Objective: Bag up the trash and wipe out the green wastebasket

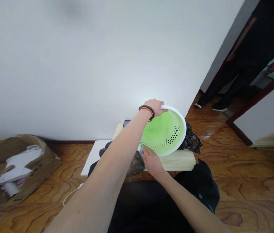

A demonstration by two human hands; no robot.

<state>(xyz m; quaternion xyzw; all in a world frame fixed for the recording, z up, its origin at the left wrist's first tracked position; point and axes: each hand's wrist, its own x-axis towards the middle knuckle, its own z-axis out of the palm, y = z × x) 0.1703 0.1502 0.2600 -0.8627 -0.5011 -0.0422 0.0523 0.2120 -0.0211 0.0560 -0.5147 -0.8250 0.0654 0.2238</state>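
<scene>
A round green colander [161, 127] with a white rim and a band of holes is tilted over a small light-wood table [182, 160]. My left hand [155, 106], with a beaded bracelet on its wrist, is closed around the far rim. At the near left rim, my right hand [151, 160] has its fingers pressed together against the colander's edge. A small bluish, see-through scrap shows by those fingertips; its kind is unclear. Black plastic bags [192, 139] lie at the colander's right, and a dark plastic bag [137, 164] sits at its left, partly behind my left forearm.
A white wall [90, 64] rises behind the table. An open cardboard box [37, 165] with papers and packaging stands on the wooden floor at left. A white cable [70, 195] runs near my left arm. A person in dark clothes [244, 64] stands in the doorway at right.
</scene>
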